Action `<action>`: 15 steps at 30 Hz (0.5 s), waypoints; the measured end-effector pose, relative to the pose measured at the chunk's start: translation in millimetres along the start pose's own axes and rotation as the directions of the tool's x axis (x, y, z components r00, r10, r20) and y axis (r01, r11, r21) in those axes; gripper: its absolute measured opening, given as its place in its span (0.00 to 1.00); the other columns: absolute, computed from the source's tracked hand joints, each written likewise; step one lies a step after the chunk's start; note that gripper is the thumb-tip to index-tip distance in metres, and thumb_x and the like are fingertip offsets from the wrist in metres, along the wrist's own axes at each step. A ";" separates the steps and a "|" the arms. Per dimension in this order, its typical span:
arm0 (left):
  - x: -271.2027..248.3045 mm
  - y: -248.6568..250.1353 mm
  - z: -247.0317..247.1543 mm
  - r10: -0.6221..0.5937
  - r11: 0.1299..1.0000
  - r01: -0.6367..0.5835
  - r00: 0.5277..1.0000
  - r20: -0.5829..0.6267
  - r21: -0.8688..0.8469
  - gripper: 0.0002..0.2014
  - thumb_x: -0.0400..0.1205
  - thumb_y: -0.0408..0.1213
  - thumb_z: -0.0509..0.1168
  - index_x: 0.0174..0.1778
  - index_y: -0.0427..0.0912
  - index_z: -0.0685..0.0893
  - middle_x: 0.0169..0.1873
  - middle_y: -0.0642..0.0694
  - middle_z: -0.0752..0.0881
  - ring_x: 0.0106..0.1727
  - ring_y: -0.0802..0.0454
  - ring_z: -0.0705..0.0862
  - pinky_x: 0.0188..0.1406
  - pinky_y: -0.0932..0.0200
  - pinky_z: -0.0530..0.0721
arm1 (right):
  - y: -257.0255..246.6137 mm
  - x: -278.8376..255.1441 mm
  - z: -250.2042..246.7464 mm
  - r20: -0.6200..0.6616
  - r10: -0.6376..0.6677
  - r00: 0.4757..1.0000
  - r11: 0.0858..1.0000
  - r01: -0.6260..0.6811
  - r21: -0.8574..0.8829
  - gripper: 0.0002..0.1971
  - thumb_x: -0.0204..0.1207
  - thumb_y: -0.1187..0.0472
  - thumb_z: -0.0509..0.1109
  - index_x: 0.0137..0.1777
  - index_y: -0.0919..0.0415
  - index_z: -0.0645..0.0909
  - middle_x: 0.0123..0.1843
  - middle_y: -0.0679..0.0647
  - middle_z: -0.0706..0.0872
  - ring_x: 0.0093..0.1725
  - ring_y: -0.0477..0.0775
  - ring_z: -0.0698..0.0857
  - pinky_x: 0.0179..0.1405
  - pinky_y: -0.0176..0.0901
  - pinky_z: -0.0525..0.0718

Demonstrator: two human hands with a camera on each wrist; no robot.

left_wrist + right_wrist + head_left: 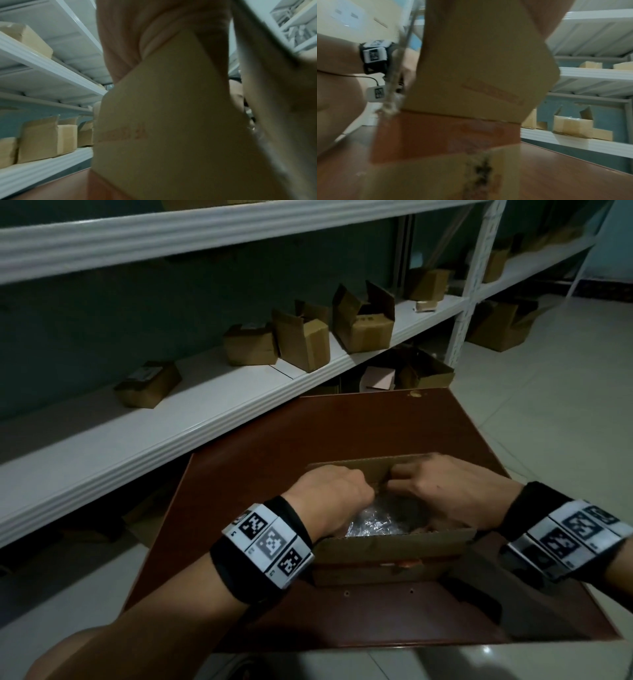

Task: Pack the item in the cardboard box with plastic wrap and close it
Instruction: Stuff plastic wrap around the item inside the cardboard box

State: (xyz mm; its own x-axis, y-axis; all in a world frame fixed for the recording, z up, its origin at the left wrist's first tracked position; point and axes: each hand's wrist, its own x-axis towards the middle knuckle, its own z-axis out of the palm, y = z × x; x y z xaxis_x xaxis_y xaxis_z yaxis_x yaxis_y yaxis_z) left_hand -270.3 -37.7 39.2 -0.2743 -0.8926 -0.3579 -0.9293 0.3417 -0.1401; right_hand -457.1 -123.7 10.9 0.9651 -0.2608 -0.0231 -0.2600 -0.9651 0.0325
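Note:
An open cardboard box (394,549) stands on the brown table (342,426). Crinkled clear plastic wrap (373,520) lies inside it over a dark item. Both of my hands reach into the box from above. My left hand (342,487) curls its fingers over the left side flap (163,121), with that hand (133,33) seen gripping the flap's top edge. My right hand (421,484) curls over the right side flap (479,60), its fingers (544,16) at the flap's upper corner. The far flap (352,469) stands up behind the knuckles.
A long white shelf (137,433) runs along the table's left and far side, carrying several small cardboard boxes (301,344). More boxes (424,371) sit under it on the pale tiled floor (548,405). The table's near edge lies just below my wrists.

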 end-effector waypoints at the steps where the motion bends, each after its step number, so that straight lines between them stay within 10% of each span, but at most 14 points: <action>1: -0.7 1.1 -2.0 0.002 1.000 -0.002 1.000 -0.011 -0.010 0.10 0.84 0.33 0.71 0.60 0.46 0.85 0.37 0.53 0.78 0.35 0.54 0.79 0.33 0.59 0.80 | 1.5 0.2 4.9 0.029 0.020 0.999 1.000 -0.021 0.013 0.16 0.83 0.55 0.64 0.71 0.45 0.74 0.62 0.43 0.81 0.54 0.43 0.85 0.54 0.38 0.87; 7: -16.2 -10.8 -17.8 -0.238 0.930 0.147 0.939 -0.249 -0.337 0.14 0.80 0.29 0.76 0.38 0.51 0.81 0.38 0.53 0.81 0.40 0.54 0.85 0.34 0.63 0.77 | 10.2 5.3 15.6 0.117 0.098 0.988 0.986 -0.113 0.121 0.11 0.82 0.57 0.66 0.63 0.47 0.82 0.44 0.38 0.82 0.37 0.34 0.81 0.30 0.26 0.78; 15: -21.9 -1.4 -24.2 -0.400 0.829 0.376 0.916 0.030 -0.414 0.18 0.77 0.37 0.82 0.33 0.46 0.77 0.45 0.46 0.85 0.48 0.47 0.87 0.42 0.57 0.86 | 15.4 5.7 20.7 0.109 0.101 0.989 0.978 -0.119 0.171 0.12 0.83 0.55 0.67 0.65 0.48 0.81 0.51 0.41 0.86 0.42 0.36 0.84 0.39 0.33 0.87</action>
State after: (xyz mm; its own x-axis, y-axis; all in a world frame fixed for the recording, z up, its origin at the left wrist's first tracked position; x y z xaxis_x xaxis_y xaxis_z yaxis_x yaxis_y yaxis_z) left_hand -269.0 -25.8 69.6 0.1279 -0.9456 -0.2992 -0.9760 -0.1736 0.1317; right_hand -456.3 -140.6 -9.4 0.9247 -0.3584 -0.1280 -0.3744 -0.9171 -0.1367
